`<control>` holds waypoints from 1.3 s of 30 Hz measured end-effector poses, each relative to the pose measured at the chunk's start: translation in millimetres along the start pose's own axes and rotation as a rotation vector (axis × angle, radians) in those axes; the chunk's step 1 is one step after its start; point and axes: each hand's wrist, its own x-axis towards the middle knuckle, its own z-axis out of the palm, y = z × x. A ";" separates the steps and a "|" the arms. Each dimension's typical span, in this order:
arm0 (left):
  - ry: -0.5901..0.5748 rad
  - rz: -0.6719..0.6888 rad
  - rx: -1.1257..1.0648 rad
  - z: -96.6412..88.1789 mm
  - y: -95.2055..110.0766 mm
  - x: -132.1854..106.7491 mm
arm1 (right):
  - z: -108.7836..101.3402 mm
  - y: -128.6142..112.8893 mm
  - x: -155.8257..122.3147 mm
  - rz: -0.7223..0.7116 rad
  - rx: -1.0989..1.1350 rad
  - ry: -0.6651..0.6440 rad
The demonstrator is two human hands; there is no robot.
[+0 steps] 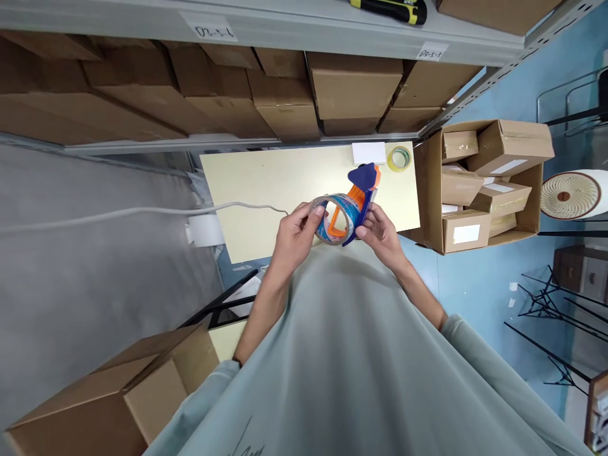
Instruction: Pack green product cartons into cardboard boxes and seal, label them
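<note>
Apparently mid-loading, a roll (pixel 350 206) is gripped by its rim in the left hand (pixel 300 231), while a dispenser (pixel 364 178) is pinched by its frame in the right hand (pixel 382 235); both are held over a table (pixel 266 177). Orange plastic (pixel 337 232) is seen through the roll's core, though full seating cannot be confirmed. Next, careful alignment and an even push seem called for. Beyond, a yellowish tape (pixel 390 159) and a white oblong (pixel 369 153) are seen, flanked by an open carton (pixel 429 190).

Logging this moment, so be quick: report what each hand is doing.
Left hand: closed, holding the side of the tape roll.
Right hand: closed, holding the blue-and-orange tape dispenser.
</note>
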 end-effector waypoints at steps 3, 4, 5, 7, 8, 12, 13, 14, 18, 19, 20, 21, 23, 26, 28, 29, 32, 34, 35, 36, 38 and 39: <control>0.023 0.041 0.036 1.0 5.5 -3.4 | -3.3 0.1 -1.7 0.004 0.007 0.044; 0.030 0.045 0.041 0.4 7.3 -4.3 | -5.1 0.9 -2.3 0.004 0.008 0.056; 0.035 0.046 0.046 -0.6 8.8 -5.0 | -6.9 1.7 -3.0 0.007 0.010 0.066; 0.036 0.042 0.058 -3.9 9.3 -5.2 | -10.3 2.9 -4.7 0.011 0.030 0.078; 0.036 0.036 0.061 -5.8 7.9 -4.5 | -11.7 3.1 -5.6 0.011 0.047 0.083; 0.109 0.005 0.021 -11.0 -12.1 5.4 | -15.6 2.5 -8.1 0.012 0.096 0.116; 0.132 -0.015 -0.002 -10.8 -20.4 9.8 | -16.6 3.1 -8.1 0.010 0.095 0.130; 0.145 -0.045 -0.027 -9.9 -29.6 14.7 | -17.8 4.4 -7.8 0.007 0.091 0.146; 0.104 -0.224 -0.104 2.2 -68.4 38.4 | -26.5 18.5 -4.5 0.001 0.076 0.224; 0.089 -0.260 -0.127 7.2 -77.0 44.5 | -29.8 24.4 -3.5 0.004 0.064 0.241; 0.079 -0.296 -0.148 12.6 -84.9 50.4 | -33.5 31.2 -2.3 0.006 0.048 0.255; 0.073 -0.331 -0.164 18.3 -91.9 56.0 | -37.4 38.9 -0.9 0.010 0.026 0.267; 0.071 -0.386 -0.178 29.3 -103.5 66.0 | -45.7 56.7 3.3 0.023 -0.029 0.290; 0.083 -0.418 -0.169 42.5 -115.8 77.8 | -57.6 86.4 14.5 0.107 -0.201 0.351; 0.093 -0.428 -0.153 48.4 -121.6 83.4 | -64.5 105.3 24.1 0.230 -0.421 0.397; 0.094 -0.433 -0.141 50.7 -123.8 85.5 | -67.4 113.8 29.0 0.298 -0.542 0.407; 0.080 -0.436 -0.100 56.3 -128.1 88.6 | -73.7 135.1 41.4 0.408 -0.809 0.360; 0.068 -0.418 -0.092 59.8 -129.3 88.7 | -75.7 146.7 47.2 0.389 -0.896 0.303; 0.066 -0.408 -0.099 61.6 -129.5 88.6 | -76.2 152.2 49.6 0.371 -0.929 0.278; 0.066 -0.398 -0.111 63.4 -129.4 88.5 | -76.3 157.5 51.7 0.356 -0.959 0.262; 0.070 -0.383 -0.136 67.1 -128.3 89.2 | -76.0 168.1 55.6 0.337 -1.013 0.234; 0.073 -0.376 -0.145 68.8 -127.2 90.2 | -75.7 173.3 57.6 0.330 -1.038 0.223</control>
